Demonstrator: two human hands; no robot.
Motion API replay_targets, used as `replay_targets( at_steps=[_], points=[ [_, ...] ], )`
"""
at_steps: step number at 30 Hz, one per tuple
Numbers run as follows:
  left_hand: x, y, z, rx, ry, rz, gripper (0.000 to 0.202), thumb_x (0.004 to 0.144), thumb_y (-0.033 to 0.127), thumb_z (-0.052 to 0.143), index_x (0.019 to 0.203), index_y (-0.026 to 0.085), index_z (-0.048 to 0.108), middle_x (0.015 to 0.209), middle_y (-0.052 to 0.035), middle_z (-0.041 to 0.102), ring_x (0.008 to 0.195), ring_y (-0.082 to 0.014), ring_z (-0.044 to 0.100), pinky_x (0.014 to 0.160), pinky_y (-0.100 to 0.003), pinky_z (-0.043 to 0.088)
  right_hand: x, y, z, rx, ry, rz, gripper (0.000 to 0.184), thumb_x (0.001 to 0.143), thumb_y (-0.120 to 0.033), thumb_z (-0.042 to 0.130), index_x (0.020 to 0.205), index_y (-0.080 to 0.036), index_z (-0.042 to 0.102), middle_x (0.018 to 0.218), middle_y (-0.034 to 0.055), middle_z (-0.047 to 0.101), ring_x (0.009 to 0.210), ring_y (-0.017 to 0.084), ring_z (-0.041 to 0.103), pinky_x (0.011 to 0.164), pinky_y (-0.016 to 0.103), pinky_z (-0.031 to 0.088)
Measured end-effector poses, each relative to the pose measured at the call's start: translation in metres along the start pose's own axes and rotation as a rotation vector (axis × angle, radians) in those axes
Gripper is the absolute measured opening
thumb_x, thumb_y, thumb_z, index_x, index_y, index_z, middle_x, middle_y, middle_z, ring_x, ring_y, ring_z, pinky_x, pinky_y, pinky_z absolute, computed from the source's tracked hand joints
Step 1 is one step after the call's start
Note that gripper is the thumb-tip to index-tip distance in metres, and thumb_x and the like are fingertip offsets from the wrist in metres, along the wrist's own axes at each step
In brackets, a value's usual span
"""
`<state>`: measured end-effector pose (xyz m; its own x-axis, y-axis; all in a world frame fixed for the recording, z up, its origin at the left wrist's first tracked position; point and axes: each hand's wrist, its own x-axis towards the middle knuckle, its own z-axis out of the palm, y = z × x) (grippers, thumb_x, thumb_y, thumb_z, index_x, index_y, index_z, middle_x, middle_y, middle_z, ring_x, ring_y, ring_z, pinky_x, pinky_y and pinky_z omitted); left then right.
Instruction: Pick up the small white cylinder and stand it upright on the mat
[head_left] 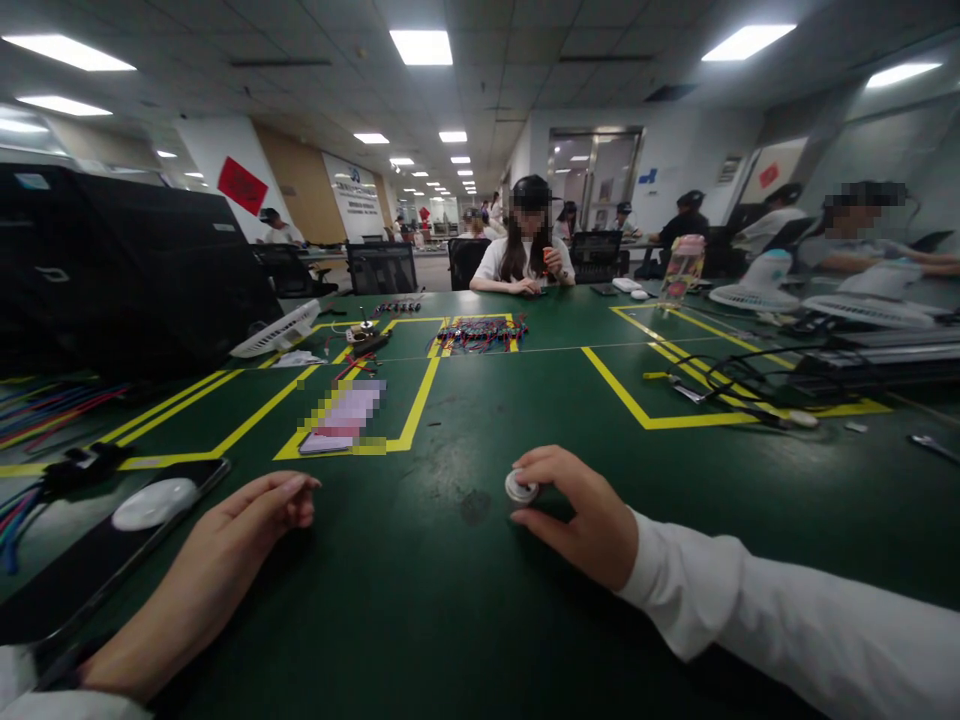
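My right hand (581, 515) rests on the green table (450, 600), its fingers curled around a small round white object (520, 487) that sits on the tabletop. My left hand (225, 555) lies flat on the table to the left, fingers together and stretched out, holding nothing. It is just right of a black mouse pad (67, 580) with a white mouse (154, 503) on it. A white sleeve covers my right forearm.
Yellow tape marks out boxes on the table. A pixelated card (346, 415) lies in one box, and coloured wires (480, 332) in another. A black monitor (127, 270) stands at the left, cables (720, 385) lie at the right. Several people sit at the far side.
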<state>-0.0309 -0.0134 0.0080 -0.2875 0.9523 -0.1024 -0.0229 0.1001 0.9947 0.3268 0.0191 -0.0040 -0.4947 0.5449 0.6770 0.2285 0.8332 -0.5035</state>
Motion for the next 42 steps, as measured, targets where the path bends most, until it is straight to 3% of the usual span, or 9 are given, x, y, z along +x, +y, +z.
replay_targets(
  at_steps=[4, 8, 14, 17, 23, 28, 31, 38, 42],
  points=[
    [0.001, -0.003, -0.002, 0.003, -0.005, 0.016, 0.021, 0.075, 0.037, 0.069, 0.088, 0.02, 0.069, 0.072, 0.001, 0.067, 0.069, -0.0148, 0.059, 0.064, -0.023, 0.049, 0.005, 0.003, 0.006, 0.01, -0.05, 0.09, 0.03, 0.079, -0.016, 0.062, 0.107, -0.017, 0.05, 0.106, 0.0065, 0.05, 0.09, 0.011, 0.049, 0.073, 0.022, 0.047],
    [0.0, -0.004, -0.003, 0.0, -0.017, 0.014, 0.02, 0.076, 0.036, 0.069, 0.088, 0.02, 0.068, 0.073, 0.001, 0.067, 0.069, -0.0149, 0.059, 0.064, -0.024, 0.05, 0.006, 0.001, 0.001, 0.041, 0.024, 0.146, 0.052, 0.077, -0.021, 0.067, 0.123, -0.02, 0.043, 0.112, 0.0055, 0.049, 0.092, 0.011, 0.05, 0.075, 0.023, 0.046],
    [-0.002, 0.0, 0.001, 0.016, -0.008, 0.016, 0.018, 0.076, 0.034, 0.069, 0.087, 0.02, 0.068, 0.073, 0.0007, 0.067, 0.069, -0.0151, 0.059, 0.063, -0.024, 0.049, 0.029, -0.004, -0.015, 0.034, -0.07, 0.171, 0.014, 0.084, -0.022, 0.056, 0.095, -0.016, 0.061, 0.094, 0.0027, 0.056, 0.085, 0.009, 0.052, 0.074, 0.024, 0.043],
    [-0.002, 0.0, 0.002, 0.003, -0.013, 0.02, 0.018, 0.076, 0.035, 0.069, 0.086, 0.019, 0.069, 0.071, 0.0006, 0.066, 0.068, -0.0153, 0.059, 0.063, -0.024, 0.049, 0.038, -0.006, -0.02, 0.013, -0.122, 0.194, 0.01, 0.083, -0.02, 0.058, 0.089, -0.016, 0.064, 0.091, 0.002, 0.057, 0.085, 0.009, 0.052, 0.072, 0.023, 0.043],
    [-0.003, 0.0, -0.001, 0.005, -0.02, 0.02, 0.02, 0.077, 0.036, 0.068, 0.086, 0.019, 0.069, 0.07, 0.0002, 0.066, 0.067, -0.0154, 0.058, 0.063, -0.025, 0.048, 0.026, 0.0, -0.034, -0.003, 0.054, 0.282, 0.014, 0.084, -0.028, 0.059, 0.091, -0.017, 0.064, 0.097, 0.0025, 0.056, 0.09, 0.01, 0.053, 0.072, 0.023, 0.043],
    [-0.001, -0.002, -0.003, -0.002, -0.021, -0.001, 0.019, 0.077, 0.036, 0.067, 0.088, 0.02, 0.069, 0.073, 0.0008, 0.067, 0.07, -0.0154, 0.058, 0.065, -0.025, 0.048, -0.006, 0.015, -0.032, -0.119, -0.216, 0.387, 0.01, 0.081, -0.029, 0.064, 0.088, -0.023, 0.068, 0.104, 0.0019, 0.054, 0.099, 0.014, 0.048, 0.089, 0.033, 0.039],
    [-0.001, -0.003, -0.004, -0.007, -0.015, -0.002, 0.019, 0.078, 0.037, 0.066, 0.087, 0.02, 0.069, 0.071, 0.0011, 0.067, 0.069, -0.0152, 0.058, 0.065, -0.025, 0.048, -0.013, 0.018, -0.027, -0.178, -0.26, 0.392, 0.01, 0.079, -0.03, 0.065, 0.087, -0.023, 0.068, 0.106, 0.002, 0.053, 0.1, 0.016, 0.045, 0.091, 0.035, 0.036],
    [-0.003, -0.001, -0.003, 0.003, -0.018, 0.01, 0.02, 0.076, 0.037, 0.068, 0.087, 0.021, 0.07, 0.07, 0.001, 0.066, 0.069, -0.0159, 0.057, 0.064, -0.026, 0.047, -0.01, 0.017, -0.03, -0.117, -0.24, 0.437, 0.023, 0.074, -0.032, 0.07, 0.092, -0.02, 0.064, 0.106, 0.0037, 0.053, 0.1, 0.017, 0.047, 0.09, 0.035, 0.039],
    [-0.003, 0.001, 0.0, 0.022, -0.019, 0.026, 0.022, 0.074, 0.04, 0.069, 0.084, 0.021, 0.07, 0.068, 0.0012, 0.066, 0.067, -0.0161, 0.057, 0.064, -0.026, 0.047, -0.007, 0.014, -0.023, -0.093, -0.105, 0.426, 0.059, 0.072, -0.039, 0.073, 0.124, -0.021, 0.05, 0.115, 0.0061, 0.051, 0.105, 0.018, 0.048, 0.089, 0.034, 0.043]
  ],
)
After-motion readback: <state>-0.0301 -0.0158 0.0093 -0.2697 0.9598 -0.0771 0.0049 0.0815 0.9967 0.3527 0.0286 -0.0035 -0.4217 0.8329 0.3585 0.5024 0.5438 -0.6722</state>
